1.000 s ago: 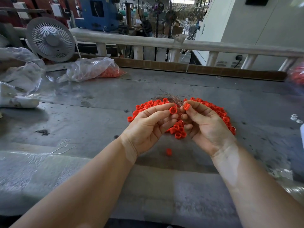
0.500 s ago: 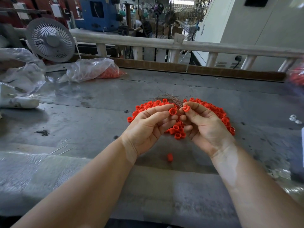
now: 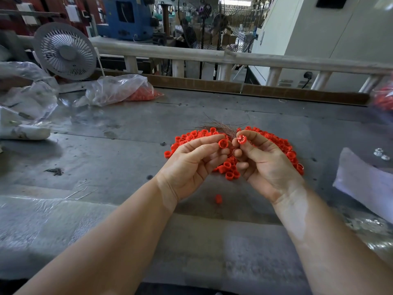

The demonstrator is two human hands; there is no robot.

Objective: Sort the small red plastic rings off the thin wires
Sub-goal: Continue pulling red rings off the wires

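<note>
Red rings (image 3: 230, 169), grey table (image 3: 119, 158), blue machine (image 3: 127, 17)

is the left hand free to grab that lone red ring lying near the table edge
Probably not yet: the left hand already pinches a ring. The lone ring lies uncovered just below both hands, so the path is free.

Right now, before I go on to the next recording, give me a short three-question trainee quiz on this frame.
1. True or false: each hand pinches one red ring.
2. Where does the bundle of thin wires lie? A) on the far side of the ring pile B) inside the plastic bag C) under the fan
3. Fill in: one stray ring lies alone on the table, ____ to the person than the pile.

Key:
1. True: left hand pinches a ring, right hand another.
2. A: wires, pile.
3. Nearer: stray ring, table.
</note>
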